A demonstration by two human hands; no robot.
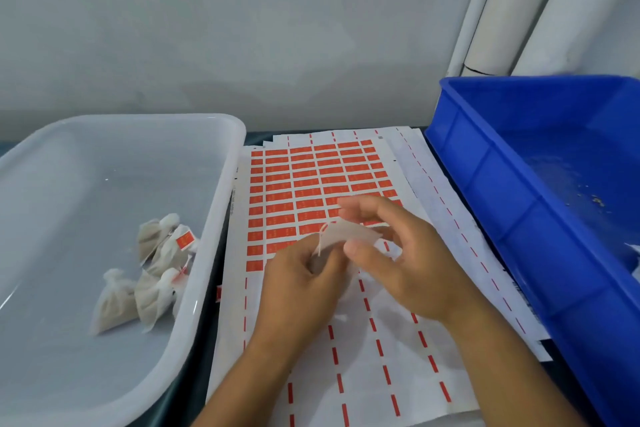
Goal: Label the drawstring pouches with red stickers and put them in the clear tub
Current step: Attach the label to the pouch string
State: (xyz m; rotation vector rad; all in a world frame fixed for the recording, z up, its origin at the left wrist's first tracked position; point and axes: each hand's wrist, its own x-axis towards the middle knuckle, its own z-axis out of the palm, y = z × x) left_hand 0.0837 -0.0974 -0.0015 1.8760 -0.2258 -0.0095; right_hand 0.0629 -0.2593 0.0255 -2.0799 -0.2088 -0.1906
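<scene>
A small white drawstring pouch (348,236) is held over the sticker sheet between both hands. My left hand (301,279) pinches its near end by the string, and my right hand (398,250) grips its far side with thumb and fingers. No sticker shows on the pouch's visible face. The sheet of red stickers (304,184) lies flat on the table beneath. The clear tub (221,204) stands at the left and holds several pouches (152,274); one of them shows a red sticker (184,241).
A blue plastic bin (540,191) stands at the right, tilted, with crumbs inside and a scrap of white at its right edge. Stripped backing sheets with red dashed lines (381,357) lie under and around the hands. White pipes run up the wall at the back right.
</scene>
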